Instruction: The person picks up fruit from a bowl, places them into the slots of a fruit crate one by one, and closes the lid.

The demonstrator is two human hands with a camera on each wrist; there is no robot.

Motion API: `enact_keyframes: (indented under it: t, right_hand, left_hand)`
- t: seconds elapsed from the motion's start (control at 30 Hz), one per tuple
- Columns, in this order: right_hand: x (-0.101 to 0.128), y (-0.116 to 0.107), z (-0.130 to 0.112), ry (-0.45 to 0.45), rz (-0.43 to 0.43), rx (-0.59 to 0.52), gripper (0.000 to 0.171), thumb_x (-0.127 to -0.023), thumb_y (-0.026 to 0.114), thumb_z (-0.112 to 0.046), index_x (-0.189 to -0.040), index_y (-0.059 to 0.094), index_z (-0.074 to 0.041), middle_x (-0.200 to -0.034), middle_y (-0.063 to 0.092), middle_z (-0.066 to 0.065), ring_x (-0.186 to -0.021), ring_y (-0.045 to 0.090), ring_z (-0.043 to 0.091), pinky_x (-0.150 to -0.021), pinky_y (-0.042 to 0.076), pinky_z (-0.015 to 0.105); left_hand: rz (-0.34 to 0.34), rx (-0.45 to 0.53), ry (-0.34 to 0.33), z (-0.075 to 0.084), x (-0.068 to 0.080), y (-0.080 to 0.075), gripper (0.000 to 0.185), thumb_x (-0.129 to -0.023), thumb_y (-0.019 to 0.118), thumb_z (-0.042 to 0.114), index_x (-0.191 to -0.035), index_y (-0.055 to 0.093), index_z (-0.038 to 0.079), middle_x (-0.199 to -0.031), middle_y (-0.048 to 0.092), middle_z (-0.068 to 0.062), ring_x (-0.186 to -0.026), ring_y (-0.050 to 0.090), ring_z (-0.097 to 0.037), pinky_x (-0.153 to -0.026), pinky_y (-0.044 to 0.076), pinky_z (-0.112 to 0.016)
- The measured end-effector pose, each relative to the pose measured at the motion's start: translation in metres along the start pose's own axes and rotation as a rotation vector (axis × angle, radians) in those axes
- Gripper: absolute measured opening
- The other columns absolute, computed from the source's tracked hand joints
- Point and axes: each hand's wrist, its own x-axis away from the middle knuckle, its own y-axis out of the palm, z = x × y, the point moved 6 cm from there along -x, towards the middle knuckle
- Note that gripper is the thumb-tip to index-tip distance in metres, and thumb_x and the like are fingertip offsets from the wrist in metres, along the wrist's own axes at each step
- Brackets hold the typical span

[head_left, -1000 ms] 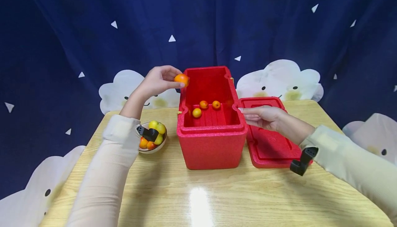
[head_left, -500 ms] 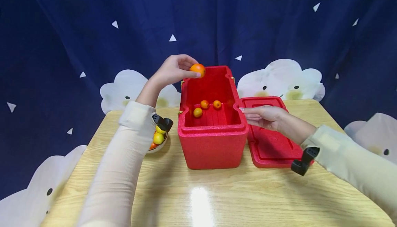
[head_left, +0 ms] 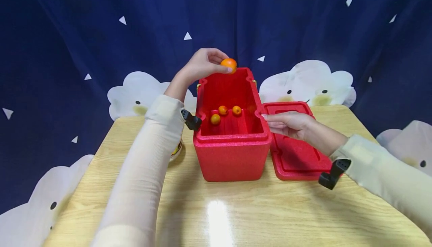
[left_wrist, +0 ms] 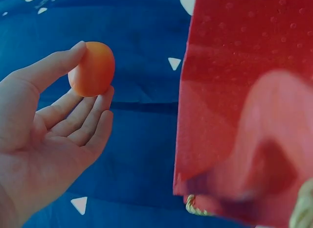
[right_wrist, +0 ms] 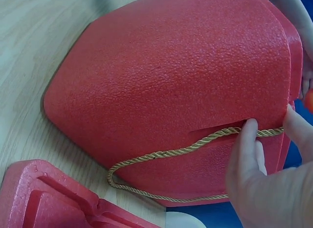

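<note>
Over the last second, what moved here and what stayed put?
The left hand, pinching the orange fruit, rose and carried it rightward, from beside the red box to above its far rim. The right hand kept resting at the box's right edge; the three fruits inside and the lid did not move.

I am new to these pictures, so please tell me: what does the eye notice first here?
First, the open red foam box in the middle of the wooden table, with three small fruits inside. Above its far rim, the left hand pinches an orange fruit. The right hand touches the box's right side, above the red lid.
</note>
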Motion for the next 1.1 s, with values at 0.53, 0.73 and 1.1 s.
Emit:
enact_keyframes:
  t: [0.53, 0.73, 1.1]
  right_hand:
    - [0.005, 0.010, 0.003, 0.000, -0.028, 0.000, 0.015, -0.091, 0.065, -0.026, -0.082, 0.077, -0.023, -0.085, 0.076, -0.006, -0.081, 0.074, 0.008, -0.076, 0.059, 0.022]
    - [0.006, 0.010, 0.003, 0.007, -0.041, -0.012, 0.015, -0.092, 0.064, -0.025, -0.085, 0.078, -0.024, -0.088, 0.076, -0.006, -0.083, 0.074, 0.009, -0.077, 0.058, 0.022]
    - [0.005, 0.004, 0.002, 0.003, -0.019, 0.006, 0.017, -0.092, 0.064, -0.026, -0.082, 0.077, -0.023, -0.084, 0.076, -0.006, -0.081, 0.074, 0.009, -0.076, 0.059, 0.021]
  left_hand:
    - [-0.021, -0.028, -0.130, -0.018, -0.015, 0.011, 0.036, -0.086, 0.071, 0.021, -0.117, 0.061, 0.006, -0.116, 0.062, -0.011, -0.109, 0.059, -0.028, -0.095, 0.053, -0.029]
    - [-0.042, -0.114, -0.173, -0.031, -0.018, 0.013, 0.036, -0.086, 0.071, 0.021, -0.116, 0.061, 0.004, -0.115, 0.063, -0.012, -0.107, 0.058, -0.029, -0.095, 0.052, -0.030]
    - [-0.068, -0.161, -0.256, -0.015, -0.021, 0.017, 0.038, -0.087, 0.069, 0.020, -0.122, 0.060, 0.008, -0.120, 0.063, -0.009, -0.105, 0.062, -0.025, -0.094, 0.054, -0.028]
